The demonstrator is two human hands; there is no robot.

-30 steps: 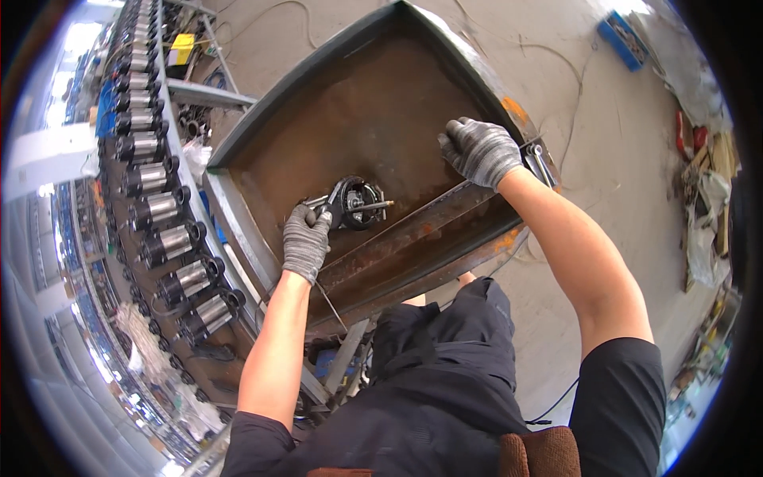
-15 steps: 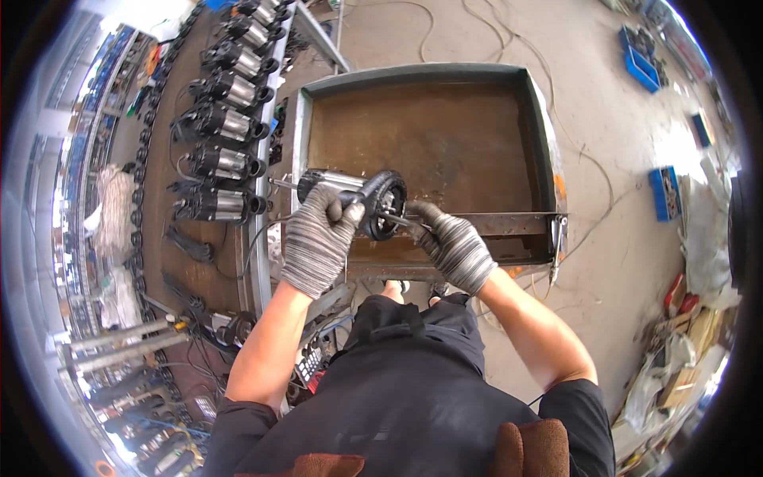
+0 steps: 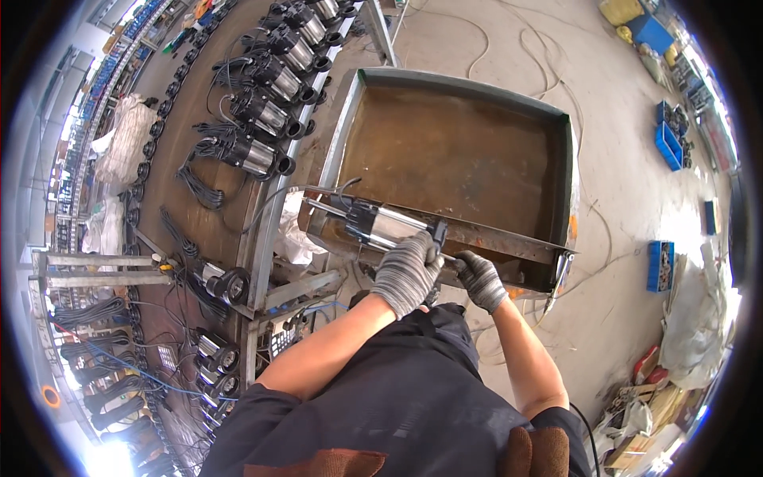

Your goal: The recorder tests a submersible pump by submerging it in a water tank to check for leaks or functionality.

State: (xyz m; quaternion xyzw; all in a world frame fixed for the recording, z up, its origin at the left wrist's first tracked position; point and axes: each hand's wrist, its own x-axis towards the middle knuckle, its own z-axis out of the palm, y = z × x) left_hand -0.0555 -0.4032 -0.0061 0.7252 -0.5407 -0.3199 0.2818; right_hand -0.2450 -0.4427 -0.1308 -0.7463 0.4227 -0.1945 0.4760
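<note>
Over the near side of a metal tank (image 3: 574,183), I have a black-and-silver pump (image 3: 391,226) lying on its side. My left hand (image 3: 407,274), in a grey striped knit glove, is closed on the pump's body close to its right end. My right hand (image 3: 482,281), gloved alike, is closed around a thin metal rod-like tool (image 3: 451,257) that points at that end of the pump; its tip is hidden. A cable (image 3: 266,208) runs leftward from the pump.
Several similar pumps (image 3: 262,111) stand in a row on the bench at left, with coiled cables (image 3: 199,188). Brownish liquid fills the tank, and a metal bar (image 3: 517,242) crosses its near part. Blue bins (image 3: 660,266) and hoses lie on the floor at right.
The pump has turned so its round end no longer faces me, and its body shows lengthwise. My left hand has shifted along it. The whole view has swung left.
</note>
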